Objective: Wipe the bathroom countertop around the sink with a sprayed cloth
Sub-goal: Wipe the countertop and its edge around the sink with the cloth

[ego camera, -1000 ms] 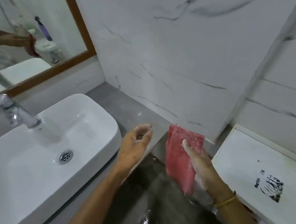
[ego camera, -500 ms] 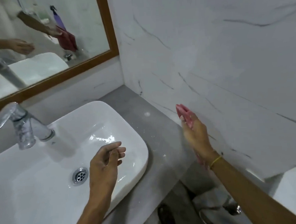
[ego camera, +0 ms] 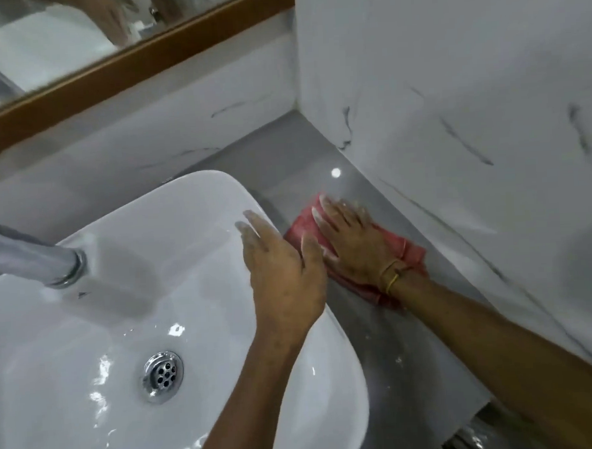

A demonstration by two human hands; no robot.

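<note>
Pressing a red cloth (ego camera: 406, 253) flat onto the grey countertop (ego camera: 389, 339) with the spread right hand (ego camera: 354, 245). Resting the empty, flattened left hand (ego camera: 280, 273) on the white sink (ego camera: 344, 386) rim.

Red cloth (ego camera: 413, 252) flat on grey countertop (ego camera: 284, 156), right of white sink (ego camera: 190, 202).

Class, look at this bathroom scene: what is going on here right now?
A person is wiping a grey countertop beside a white sink. The right hand lies flat on a red cloth, pressing it onto the counter in the strip between the sink and the marble wall. The left hand is open at the sink's right rim and holds nothing. The faucet shows at the left.
</note>
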